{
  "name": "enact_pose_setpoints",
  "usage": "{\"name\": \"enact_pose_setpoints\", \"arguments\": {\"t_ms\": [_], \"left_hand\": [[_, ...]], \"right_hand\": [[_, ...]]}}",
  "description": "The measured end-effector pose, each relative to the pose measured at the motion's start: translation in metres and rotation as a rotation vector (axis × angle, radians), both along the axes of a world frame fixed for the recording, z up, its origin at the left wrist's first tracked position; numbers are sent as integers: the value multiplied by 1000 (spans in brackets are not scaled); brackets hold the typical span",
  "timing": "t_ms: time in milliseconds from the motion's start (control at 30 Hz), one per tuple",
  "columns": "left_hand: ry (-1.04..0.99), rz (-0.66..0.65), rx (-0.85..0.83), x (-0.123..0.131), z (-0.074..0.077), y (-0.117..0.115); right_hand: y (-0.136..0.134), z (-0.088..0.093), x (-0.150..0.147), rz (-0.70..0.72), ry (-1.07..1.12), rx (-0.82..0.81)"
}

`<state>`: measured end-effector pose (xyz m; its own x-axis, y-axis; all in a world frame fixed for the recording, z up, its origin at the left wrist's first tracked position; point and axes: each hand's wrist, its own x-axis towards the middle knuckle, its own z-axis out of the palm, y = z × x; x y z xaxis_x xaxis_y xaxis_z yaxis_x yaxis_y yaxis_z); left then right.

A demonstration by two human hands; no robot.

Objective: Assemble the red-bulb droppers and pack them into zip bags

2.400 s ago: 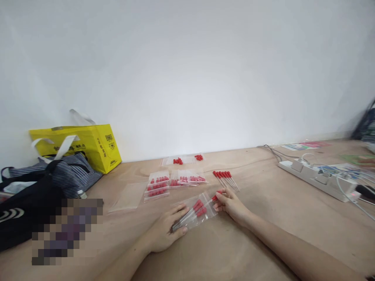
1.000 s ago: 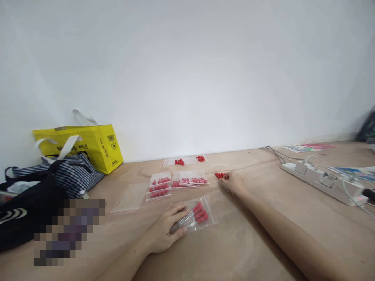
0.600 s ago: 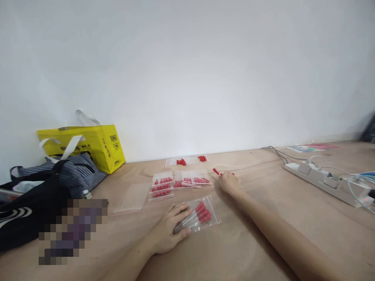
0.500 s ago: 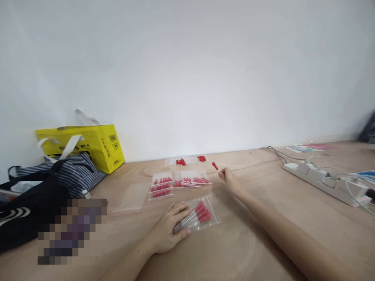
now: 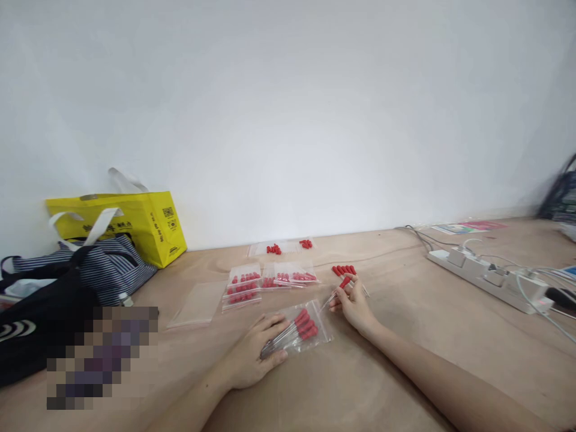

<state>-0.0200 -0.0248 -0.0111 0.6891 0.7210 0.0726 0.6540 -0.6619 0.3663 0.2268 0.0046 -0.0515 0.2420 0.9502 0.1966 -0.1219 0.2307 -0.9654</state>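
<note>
My left hand rests on a clear zip bag, fingers along its far side and thumb along its near side, holding it against the table. Inside lie several droppers with red rubber bulbs pointing right and clear tubes pointing left. Close to the bag's mouth, my right hand pinches one dropper near its bulb, its clear tube slanting down-left toward the bag. Just beyond that hand sits a row of loose droppers, their tubes partly hidden by the fingers.
Filled zip bags of droppers lie beyond my left hand, with flat bags to their left. More red bulbs are near the wall. A yellow bag and a striped bag stand left; a power strip is right.
My right hand has turned and come nearer the zip bag's mouth with a dropper pinched in it. A row of loose droppers now shows beyond that hand. My left hand stays on the bag.
</note>
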Motion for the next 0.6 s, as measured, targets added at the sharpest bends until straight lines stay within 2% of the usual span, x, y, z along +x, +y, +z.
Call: {"name": "enact_pose_setpoints", "arguments": {"t_ms": [233, 400, 500, 600], "left_hand": [[-20, 0, -5, -1, -1, 1], [-34, -6, -3, 0, -2, 1], [-12, -4, -8, 1, 0, 1], [-21, 0, -8, 1, 0, 1]], "right_hand": [[-2, -6, -9, 67, 80, -51], [-5, -4, -7, 185, 115, -153], [-8, -1, -6, 298, 24, -184], [-11, 3, -5, 415, -156, -175]]}}
